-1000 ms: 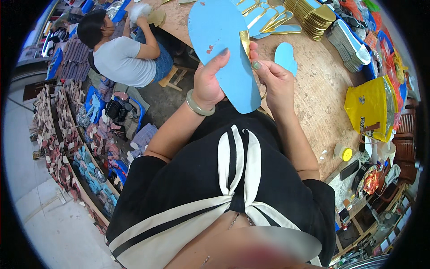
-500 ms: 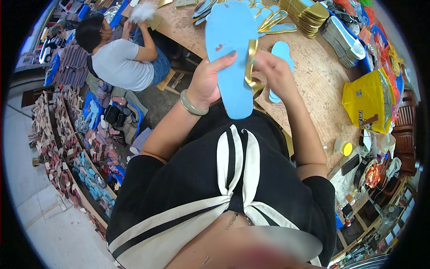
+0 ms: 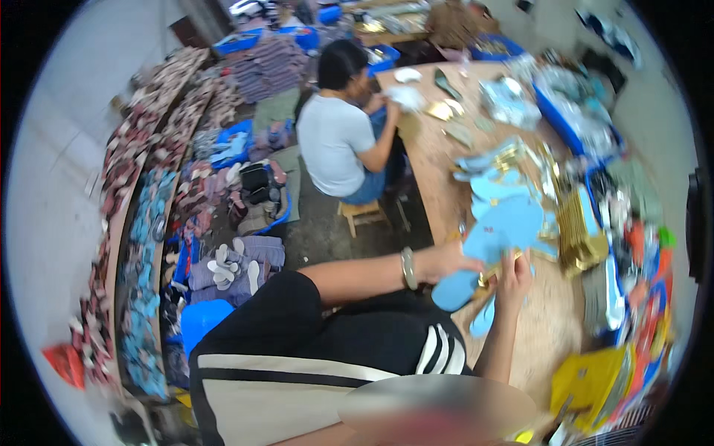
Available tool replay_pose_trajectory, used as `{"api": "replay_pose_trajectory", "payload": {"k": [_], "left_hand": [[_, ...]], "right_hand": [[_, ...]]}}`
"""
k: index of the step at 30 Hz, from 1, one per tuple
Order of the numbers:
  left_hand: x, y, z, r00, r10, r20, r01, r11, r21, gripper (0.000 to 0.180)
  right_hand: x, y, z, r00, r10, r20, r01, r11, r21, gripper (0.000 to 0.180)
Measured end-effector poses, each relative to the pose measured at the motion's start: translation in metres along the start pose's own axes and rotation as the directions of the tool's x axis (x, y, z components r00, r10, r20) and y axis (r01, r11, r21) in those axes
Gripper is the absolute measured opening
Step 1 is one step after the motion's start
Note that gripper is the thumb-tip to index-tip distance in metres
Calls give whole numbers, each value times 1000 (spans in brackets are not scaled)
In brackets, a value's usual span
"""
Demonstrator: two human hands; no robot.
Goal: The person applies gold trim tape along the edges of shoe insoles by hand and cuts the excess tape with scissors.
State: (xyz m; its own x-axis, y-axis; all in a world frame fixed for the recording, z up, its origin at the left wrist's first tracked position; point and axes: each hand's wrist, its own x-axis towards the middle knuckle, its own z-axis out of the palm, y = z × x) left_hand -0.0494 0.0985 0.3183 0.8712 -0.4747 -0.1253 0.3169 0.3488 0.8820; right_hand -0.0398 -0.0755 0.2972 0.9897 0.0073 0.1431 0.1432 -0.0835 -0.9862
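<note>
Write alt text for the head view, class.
Both hands, left hand and right hand, hold a blue sole with a gold strap over a wooden table. A co-worker sits on a stool further along.

- This is a footwear workshop, a small hand-assembly shop.
- A long wooden bench (image 3: 435, 160) carries light-blue foam sole cut-outs (image 3: 506, 223), gold strap pieces (image 3: 576, 238) and stacked parts.
- Long rows of finished sandals (image 3: 145, 215) lie on the floor along the left wall.
- Blue plastic crates (image 3: 245, 41) hold more goods.
- Another worker in a grey shirt (image 3: 335, 141) sits on a low wooden stool (image 3: 364, 212) at the bench.
</note>
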Motion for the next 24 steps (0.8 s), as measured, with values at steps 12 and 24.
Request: {"api": "replay_pose_trajectory", "payload": {"k": [12, 24], "left_hand": [[-14, 33, 22, 901, 432, -45, -434, 892, -131, 34], [-9, 35, 52, 845, 494, -204, -457, 866, 203, 34]], "right_hand": [[-26, -49, 21, 978, -170, -121, 180, 980, 80, 20], [-33, -37, -2, 998, -40, -43, 45, 991, 128, 16]]}}
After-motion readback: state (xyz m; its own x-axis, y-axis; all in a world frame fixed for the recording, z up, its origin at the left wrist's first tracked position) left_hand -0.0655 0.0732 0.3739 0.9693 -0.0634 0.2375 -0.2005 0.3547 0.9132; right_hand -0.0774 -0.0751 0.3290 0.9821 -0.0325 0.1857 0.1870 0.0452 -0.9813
